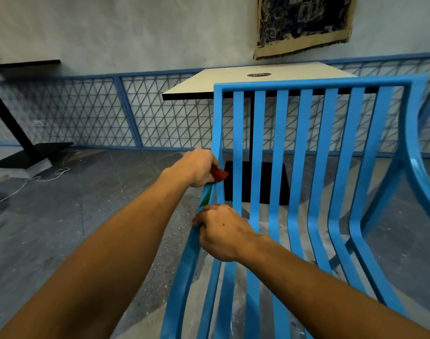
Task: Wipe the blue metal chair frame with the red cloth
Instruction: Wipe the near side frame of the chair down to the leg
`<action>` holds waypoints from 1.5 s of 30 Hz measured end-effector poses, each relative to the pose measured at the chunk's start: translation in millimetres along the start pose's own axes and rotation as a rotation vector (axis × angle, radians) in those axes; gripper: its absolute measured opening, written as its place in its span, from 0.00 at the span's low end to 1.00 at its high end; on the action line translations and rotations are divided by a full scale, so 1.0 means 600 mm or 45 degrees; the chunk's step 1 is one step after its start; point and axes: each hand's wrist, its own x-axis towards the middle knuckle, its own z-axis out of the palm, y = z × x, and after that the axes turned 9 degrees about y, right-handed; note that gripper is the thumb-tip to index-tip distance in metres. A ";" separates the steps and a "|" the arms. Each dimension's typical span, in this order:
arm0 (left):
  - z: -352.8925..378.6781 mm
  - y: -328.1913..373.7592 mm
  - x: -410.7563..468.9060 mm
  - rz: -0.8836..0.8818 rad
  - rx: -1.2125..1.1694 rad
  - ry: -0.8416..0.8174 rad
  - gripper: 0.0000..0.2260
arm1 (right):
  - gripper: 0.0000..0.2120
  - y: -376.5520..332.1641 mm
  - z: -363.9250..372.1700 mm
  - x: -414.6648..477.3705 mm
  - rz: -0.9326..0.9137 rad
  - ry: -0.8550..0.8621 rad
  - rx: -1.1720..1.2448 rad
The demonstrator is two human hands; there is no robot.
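Observation:
The blue metal chair frame (304, 152) fills the right half of the view, with several flat slats that run down the back and curve into the seat. My left hand (196, 167) is closed on the red cloth (218, 174) and presses it against the chair's left side rail where back meets seat. Only a small corner of the cloth shows past my fingers. Just below it, my right hand (223, 231) grips the same left rail at the seat's edge.
A white square table (209, 84) on a black post and base stands right behind the chair. Blue mesh fencing (86, 113) lines the wall. At the far left stand another black table base (30, 152) and a white cable (50, 176) on the grey floor.

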 end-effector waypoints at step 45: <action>0.018 0.010 -0.101 -0.221 -0.284 0.006 0.15 | 0.18 -0.036 0.092 -0.072 1.148 0.279 1.304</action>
